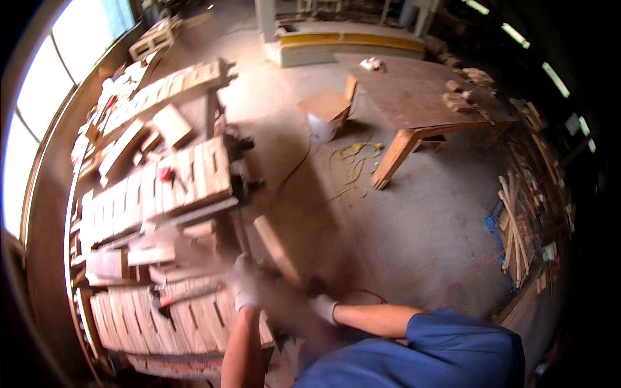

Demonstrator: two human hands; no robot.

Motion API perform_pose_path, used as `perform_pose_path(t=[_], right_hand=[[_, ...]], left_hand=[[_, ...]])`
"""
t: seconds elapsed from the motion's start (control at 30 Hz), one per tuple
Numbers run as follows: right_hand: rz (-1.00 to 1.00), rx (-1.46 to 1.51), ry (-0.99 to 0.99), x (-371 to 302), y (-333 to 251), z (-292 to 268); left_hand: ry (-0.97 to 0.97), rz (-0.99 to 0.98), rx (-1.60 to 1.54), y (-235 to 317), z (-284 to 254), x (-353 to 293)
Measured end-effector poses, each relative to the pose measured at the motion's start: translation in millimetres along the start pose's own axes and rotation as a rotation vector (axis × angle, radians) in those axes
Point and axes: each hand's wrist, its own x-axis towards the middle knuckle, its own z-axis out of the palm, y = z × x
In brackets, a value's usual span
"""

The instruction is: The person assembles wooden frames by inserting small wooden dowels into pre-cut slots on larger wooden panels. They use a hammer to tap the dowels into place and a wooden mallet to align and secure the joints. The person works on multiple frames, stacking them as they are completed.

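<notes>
Though blurry, gloved hands (246, 286) (323, 308) near a plank (278, 249), the left beside a hammer (189, 293).

And here's the worker, turned out in a plain royal-blue short-sleeved fabric shirt (388, 363), soft folds across it, the blue deepening in the shaded parts. The right sleeve (446, 330) is a wide, loose tube with a simple hem, leaving the forearm (374, 319) bare. Now the left hand (246, 290), and it wears a pale, whitish work glove (248, 299) reaching the wrist! The right hand (323, 304) matches with another whitish glove (327, 311), its finger end dark and blurred.
</notes>
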Motion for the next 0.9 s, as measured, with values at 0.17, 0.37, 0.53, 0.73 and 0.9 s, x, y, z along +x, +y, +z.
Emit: perform_pose_path(t=[0.17, 0.37, 0.53, 0.73, 0.9], right_hand=[[0.494, 1.056, 0.210, -45, -66, -100], [0.713, 0.925, 0.480, -63, -113, -132], [0.851, 1.062, 0.613, -99, -99, -116], [0.872, 1.242, 0.488, -188, -132, -54], [0.823, 1.324, 0.363, -213, -172, -34]], left_hand=[[0.143, -0.122, -0.354, 8, -21, -8], [0.217, 0.130, 0.109, -47, -61, -88], [0.051, 0.161, 0.180, -76, -48, -118], [0.078, 0.150, 0.222, -74, -46, -117], [0.082, 0.198, 0.233, -85, -42, -116]])
